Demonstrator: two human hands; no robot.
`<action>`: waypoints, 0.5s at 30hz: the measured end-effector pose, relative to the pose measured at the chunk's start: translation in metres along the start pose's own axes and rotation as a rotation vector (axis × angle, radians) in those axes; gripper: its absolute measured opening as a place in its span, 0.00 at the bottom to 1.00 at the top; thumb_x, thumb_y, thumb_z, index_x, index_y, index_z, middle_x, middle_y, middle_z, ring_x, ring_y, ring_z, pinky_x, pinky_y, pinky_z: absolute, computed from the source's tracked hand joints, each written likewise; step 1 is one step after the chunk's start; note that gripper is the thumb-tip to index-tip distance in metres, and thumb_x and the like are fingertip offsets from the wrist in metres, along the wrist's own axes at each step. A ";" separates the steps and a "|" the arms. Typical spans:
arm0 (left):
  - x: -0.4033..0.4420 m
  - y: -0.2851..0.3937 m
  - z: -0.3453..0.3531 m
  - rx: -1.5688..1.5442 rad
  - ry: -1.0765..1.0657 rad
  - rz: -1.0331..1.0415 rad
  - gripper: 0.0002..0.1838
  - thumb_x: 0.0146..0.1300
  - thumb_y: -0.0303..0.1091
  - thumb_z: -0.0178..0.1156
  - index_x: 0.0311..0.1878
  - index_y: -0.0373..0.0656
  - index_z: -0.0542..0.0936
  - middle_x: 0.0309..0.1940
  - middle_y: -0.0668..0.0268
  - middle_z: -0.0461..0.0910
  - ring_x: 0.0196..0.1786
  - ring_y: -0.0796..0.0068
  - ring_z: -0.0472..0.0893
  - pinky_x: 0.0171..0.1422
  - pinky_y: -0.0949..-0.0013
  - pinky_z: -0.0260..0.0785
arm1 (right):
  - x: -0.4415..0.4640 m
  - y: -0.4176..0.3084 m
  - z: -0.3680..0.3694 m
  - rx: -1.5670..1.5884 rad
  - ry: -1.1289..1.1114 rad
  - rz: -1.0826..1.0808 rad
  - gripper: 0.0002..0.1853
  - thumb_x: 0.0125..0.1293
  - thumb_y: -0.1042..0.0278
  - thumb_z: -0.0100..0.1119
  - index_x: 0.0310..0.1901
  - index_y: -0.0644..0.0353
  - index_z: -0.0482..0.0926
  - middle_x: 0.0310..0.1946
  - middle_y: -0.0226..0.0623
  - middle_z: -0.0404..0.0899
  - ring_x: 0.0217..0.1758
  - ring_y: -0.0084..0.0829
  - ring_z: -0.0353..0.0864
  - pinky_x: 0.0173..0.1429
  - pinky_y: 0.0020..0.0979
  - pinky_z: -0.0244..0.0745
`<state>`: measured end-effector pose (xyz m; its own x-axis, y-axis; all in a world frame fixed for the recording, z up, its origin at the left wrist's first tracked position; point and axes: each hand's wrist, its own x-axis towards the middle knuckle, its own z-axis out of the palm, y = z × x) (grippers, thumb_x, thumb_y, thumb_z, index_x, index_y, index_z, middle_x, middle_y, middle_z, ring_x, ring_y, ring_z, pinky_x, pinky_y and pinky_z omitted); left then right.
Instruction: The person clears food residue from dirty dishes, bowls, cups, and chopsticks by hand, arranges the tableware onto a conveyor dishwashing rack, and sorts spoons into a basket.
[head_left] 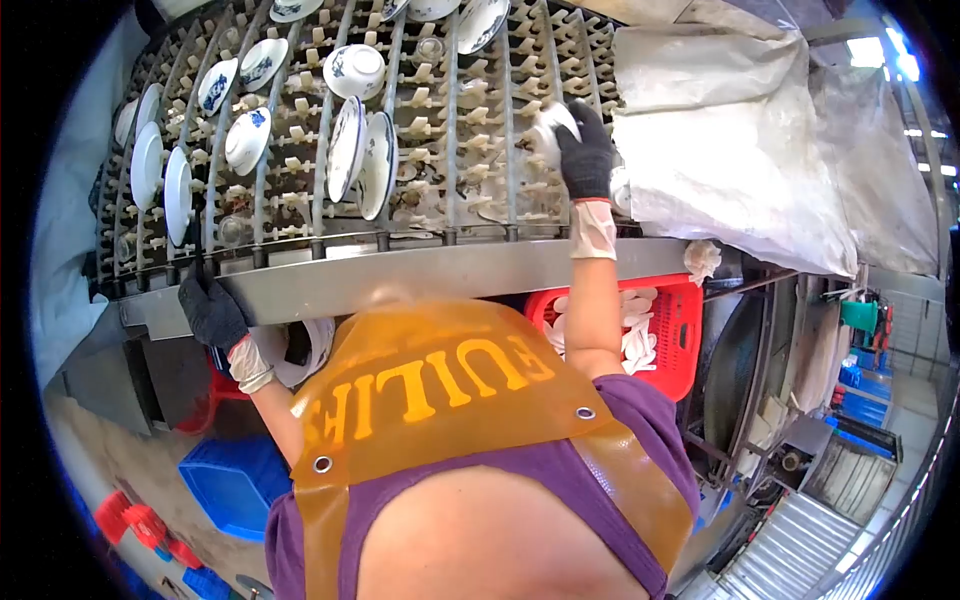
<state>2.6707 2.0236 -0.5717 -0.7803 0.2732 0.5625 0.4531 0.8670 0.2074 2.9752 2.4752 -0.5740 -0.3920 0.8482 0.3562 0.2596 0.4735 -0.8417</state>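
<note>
My right hand, in a black glove over a pale one, is closed on a white bowl above the right side of the pegged conveyor rack. The fingers partly cover the bowl. My left hand, gloved the same way, is at the metal front rail on the left. Its fingers are too dark and bunched to make out. Closest to it on the rack stands a white plate, on edge. Two blue-patterned plates lean together mid-rack, with an upturned bowl behind them.
A red basket holding several white pieces sits below the rail at right. Pale sheeting covers the machine's right side. On the floor at left is a blue crate. More blue-patterned dishes stand on the rack's left.
</note>
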 end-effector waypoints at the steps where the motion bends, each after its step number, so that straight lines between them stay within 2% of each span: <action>1: 0.000 -0.002 0.001 0.000 -0.051 -0.007 0.15 0.57 0.34 0.54 0.47 0.39 0.76 0.41 0.55 0.77 0.45 0.54 0.76 0.50 0.59 0.67 | 0.001 -0.006 0.017 0.064 -0.016 -0.015 0.19 0.53 0.73 0.60 0.49 0.62 0.73 0.44 0.41 0.77 0.46 0.33 0.76 0.50 0.33 0.71; 2: 0.001 0.000 0.003 -0.005 -0.094 -0.012 0.15 0.57 0.33 0.54 0.47 0.39 0.76 0.42 0.55 0.77 0.46 0.54 0.75 0.51 0.59 0.67 | -0.004 -0.039 0.035 0.457 -0.063 0.265 0.20 0.54 0.74 0.60 0.50 0.62 0.73 0.45 0.41 0.77 0.46 0.33 0.76 0.52 0.32 0.71; 4: 0.000 0.008 0.003 -0.085 -0.044 0.014 0.15 0.58 0.32 0.53 0.47 0.39 0.76 0.42 0.55 0.77 0.46 0.55 0.75 0.51 0.59 0.67 | -0.003 -0.026 0.077 0.339 -0.317 0.256 0.20 0.59 0.69 0.55 0.52 0.67 0.71 0.42 0.42 0.77 0.43 0.31 0.76 0.49 0.29 0.72; 5: -0.002 0.005 0.005 -0.074 -0.054 -0.014 0.15 0.59 0.33 0.53 0.47 0.39 0.76 0.42 0.55 0.77 0.46 0.55 0.75 0.51 0.59 0.66 | -0.021 -0.033 0.092 0.322 -0.248 0.117 0.21 0.58 0.68 0.56 0.52 0.68 0.71 0.40 0.41 0.78 0.41 0.29 0.76 0.48 0.28 0.72; 6: -0.002 0.005 0.007 -0.062 -0.067 -0.039 0.15 0.59 0.34 0.53 0.47 0.39 0.76 0.42 0.54 0.77 0.46 0.55 0.75 0.51 0.59 0.66 | -0.027 -0.026 0.102 0.483 -0.351 0.417 0.20 0.57 0.69 0.56 0.51 0.67 0.72 0.39 0.42 0.79 0.40 0.28 0.77 0.47 0.28 0.72; 8: 0.001 0.007 0.005 -0.038 -0.052 -0.004 0.15 0.62 0.36 0.52 0.48 0.39 0.76 0.41 0.55 0.77 0.46 0.55 0.75 0.52 0.59 0.66 | -0.040 -0.004 0.091 0.238 -0.153 0.113 0.19 0.57 0.70 0.57 0.50 0.66 0.73 0.39 0.40 0.79 0.40 0.27 0.77 0.46 0.28 0.72; 10: -0.002 0.004 0.009 0.016 -0.084 -0.025 0.16 0.63 0.39 0.52 0.48 0.39 0.76 0.41 0.55 0.77 0.46 0.55 0.75 0.52 0.59 0.66 | -0.041 0.028 0.049 0.068 -0.054 0.019 0.18 0.55 0.72 0.58 0.49 0.63 0.73 0.39 0.41 0.79 0.40 0.30 0.78 0.46 0.28 0.72; 12: -0.006 0.009 0.008 -0.062 -0.061 -0.008 0.15 0.64 0.39 0.52 0.47 0.39 0.77 0.41 0.55 0.77 0.45 0.56 0.76 0.51 0.60 0.66 | -0.044 0.053 -0.003 -0.381 0.062 -0.017 0.19 0.54 0.70 0.59 0.49 0.61 0.74 0.41 0.43 0.79 0.42 0.36 0.79 0.49 0.32 0.72; 14: -0.008 0.006 0.013 -0.021 -0.095 -0.047 0.15 0.64 0.39 0.52 0.46 0.39 0.78 0.40 0.55 0.77 0.45 0.56 0.76 0.50 0.60 0.66 | -0.047 0.060 -0.058 -0.623 0.013 0.056 0.21 0.51 0.65 0.61 0.49 0.59 0.75 0.46 0.49 0.76 0.49 0.42 0.75 0.55 0.38 0.69; 15: -0.008 0.012 0.013 -0.031 -0.045 -0.019 0.15 0.64 0.39 0.52 0.45 0.39 0.78 0.39 0.56 0.78 0.44 0.57 0.76 0.49 0.60 0.67 | -0.051 0.079 -0.080 -0.743 0.002 0.029 0.22 0.50 0.63 0.62 0.49 0.58 0.75 0.49 0.50 0.73 0.53 0.44 0.72 0.57 0.40 0.67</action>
<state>2.6772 2.0373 -0.5839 -0.8073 0.2763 0.5215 0.4509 0.8589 0.2428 3.0865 2.4881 -0.6261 -0.3746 0.8629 0.3391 0.7984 0.4862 -0.3552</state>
